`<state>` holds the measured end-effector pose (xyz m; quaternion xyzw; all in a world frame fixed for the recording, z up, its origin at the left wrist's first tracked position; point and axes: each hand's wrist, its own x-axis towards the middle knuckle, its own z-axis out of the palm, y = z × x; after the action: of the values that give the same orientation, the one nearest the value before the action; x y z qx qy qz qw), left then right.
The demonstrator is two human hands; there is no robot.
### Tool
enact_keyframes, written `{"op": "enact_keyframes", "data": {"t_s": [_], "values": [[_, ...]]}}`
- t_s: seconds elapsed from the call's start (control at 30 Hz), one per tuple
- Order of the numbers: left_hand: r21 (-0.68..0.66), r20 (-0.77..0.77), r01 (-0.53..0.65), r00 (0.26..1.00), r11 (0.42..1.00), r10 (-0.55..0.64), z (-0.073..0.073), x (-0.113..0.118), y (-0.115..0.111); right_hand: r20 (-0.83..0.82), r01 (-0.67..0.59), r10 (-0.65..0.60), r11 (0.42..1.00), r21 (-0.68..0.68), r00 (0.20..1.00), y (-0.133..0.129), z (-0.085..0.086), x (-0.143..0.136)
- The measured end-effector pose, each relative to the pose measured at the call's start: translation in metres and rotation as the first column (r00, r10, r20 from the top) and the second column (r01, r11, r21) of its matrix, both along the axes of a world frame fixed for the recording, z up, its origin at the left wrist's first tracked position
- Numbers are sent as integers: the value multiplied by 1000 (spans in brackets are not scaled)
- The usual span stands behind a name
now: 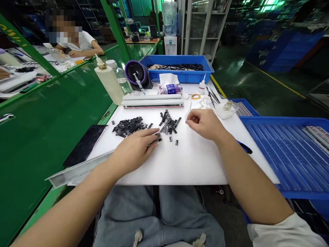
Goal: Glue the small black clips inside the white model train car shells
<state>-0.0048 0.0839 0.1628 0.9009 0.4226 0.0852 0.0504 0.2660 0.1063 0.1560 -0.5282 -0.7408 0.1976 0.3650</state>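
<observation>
My left hand point(137, 147) is wrapped round the far end of a long pale metal channel point(84, 168), which slants from the table's front left corner toward the middle. A dark piece shows at the channel's tip, past my fingers. Just beyond lie a heap of small black parts point(130, 126) and, to its right, a looser pile of black strips and small pieces point(168, 123). Two small dark pieces with light centres point(177, 142) lie apart in front. My right hand point(205, 123) is closed in a pinch right of the piles; whatever its fingertips hold is too small to make out.
Two long pale bars point(153, 103) lie behind the piles. Farther back stand a tissue pack point(171, 89), a purple-rimmed black container point(137, 73), bottles point(109, 82) and a blue bin point(180, 73). Blue trays point(288, 154) flank the right side. Another person point(79, 43) sits far left.
</observation>
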Motion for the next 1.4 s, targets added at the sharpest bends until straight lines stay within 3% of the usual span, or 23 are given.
{"op": "enact_keyframes", "data": {"t_s": [0.1, 0.2, 0.3, 0.37, 0.47, 0.57, 0.63, 0.73, 0.83, 0.93, 1.0, 1.1, 1.17, 1.23, 1.4], "values": [[186, 34, 118, 991, 975, -127, -1, 37, -16, -198, 246, -207, 948, 202, 958, 7, -3, 9], [264, -65, 261, 965, 929, -252, -10, 89, -29, -351, 418, -322, 875, 244, 879, 13, -6, 19], [213, -139, 295, 953, 931, -270, -23, 126, -37, -412, 477, -369, 857, 198, 833, 19, -8, 28], [227, -152, 286, 955, 931, -256, -27, 130, -44, -418, 473, -370, 863, 175, 830, 21, -8, 32], [262, -164, 366, 929, 893, -333, -26, 101, -56, -400, 452, -368, 881, 139, 840, 22, -8, 34], [262, -128, 442, 897, 858, -423, -19, 38, -65, -403, 412, -350, 908, 77, 846, 21, -7, 30], [273, -77, 371, 928, 888, -364, -16, -12, -68, -421, 384, -336, 923, 32, 842, 20, -8, 28], [334, 24, 140, 987, 932, -157, -21, -78, -69, -412, 356, -316, 934, 21, 854, 21, -10, 25], [293, 57, -11, 998, 956, -6, -32, -116, -67, -443, 323, -265, 944, 61, 857, 17, -5, 20], [225, 72, -39, 997, 974, 23, -39, -123, -65, -587, 215, -106, 969, 119, 803, -3, 15, 2], [198, 69, -33, 997, 980, 20, -38, -118, -62, -618, 59, 54, 985, 160, 784, -28, 31, -22], [149, 75, -63, 996, 987, 52, -36, -109, -54, -405, -231, 261, 965, 121, 876, -70, 43, -74], [131, 120, -88, 990, 987, 72, -38, -106, -50, -130, -291, 308, 947, 135, 942, -91, 36, -113], [135, 192, -92, 979, 987, 65, -44, -106, -48, 54, -244, 238, 943, 225, 970, -101, 20, -149], [204, 312, -53, 950, 978, -14, -63, -109, -49, 309, -150, 62, 951, 270, 949, -93, -24, -196]]}}
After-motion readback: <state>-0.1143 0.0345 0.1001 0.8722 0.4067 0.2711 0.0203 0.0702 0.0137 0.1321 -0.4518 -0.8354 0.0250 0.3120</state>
